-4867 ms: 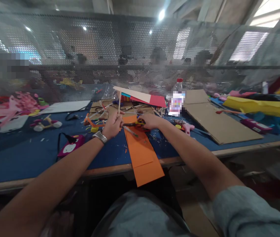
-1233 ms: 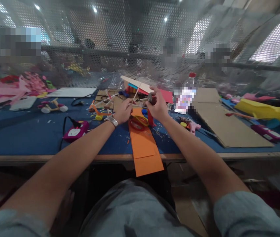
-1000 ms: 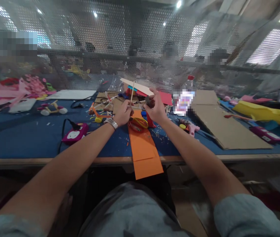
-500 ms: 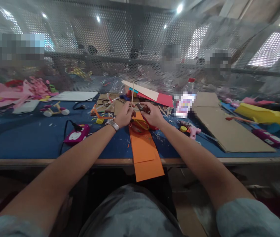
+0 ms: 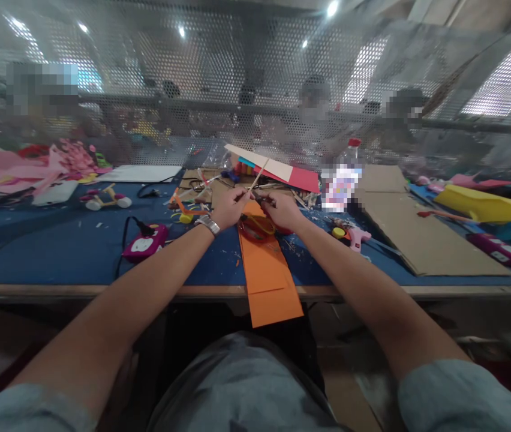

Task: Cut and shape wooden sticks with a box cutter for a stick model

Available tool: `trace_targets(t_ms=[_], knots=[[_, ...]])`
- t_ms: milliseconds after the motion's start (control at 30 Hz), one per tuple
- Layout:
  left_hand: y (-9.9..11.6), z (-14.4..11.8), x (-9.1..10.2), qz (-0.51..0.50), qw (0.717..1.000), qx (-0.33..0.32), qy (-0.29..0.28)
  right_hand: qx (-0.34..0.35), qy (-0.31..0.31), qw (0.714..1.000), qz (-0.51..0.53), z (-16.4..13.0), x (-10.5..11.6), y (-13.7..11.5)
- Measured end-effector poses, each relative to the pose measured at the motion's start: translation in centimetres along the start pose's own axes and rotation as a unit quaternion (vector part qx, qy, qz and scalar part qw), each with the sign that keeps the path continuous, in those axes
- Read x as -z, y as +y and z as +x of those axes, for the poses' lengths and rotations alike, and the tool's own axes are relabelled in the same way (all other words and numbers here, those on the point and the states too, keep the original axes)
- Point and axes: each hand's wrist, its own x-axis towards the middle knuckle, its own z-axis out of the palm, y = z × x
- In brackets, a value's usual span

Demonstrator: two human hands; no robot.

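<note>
Stick [image 5: 259, 173] in the head view was tilted, low end pinched in my left hand [image 5: 232, 207], near the card's [image 5: 268, 270] far end. Couldn't tell if my right hand [image 5: 282, 210] gripped anything. Looked light, stiff, kinda snappable; low hold seemed right.

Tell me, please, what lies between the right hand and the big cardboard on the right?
In the head view: a pink glue gun, and a yellow round piece nearer the right hand; the bottle stands behind.
</note>
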Motion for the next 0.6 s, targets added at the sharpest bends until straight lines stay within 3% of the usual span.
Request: trace_targets(t_ms=[300, 600], knots=[[-0.69, 0.20, -0.46, -0.041, 0.997, 0.067, -0.017, 0.012, 0.045, 0.998, 0.044, 0.47, -0.08, 0.05], [-0.84, 0.02, -0.61, -0.102, 0.987, 0.091, -0.080, 0.053, 0.055, 0.993, 0.094, 0.16, 0.25, -0.47]])
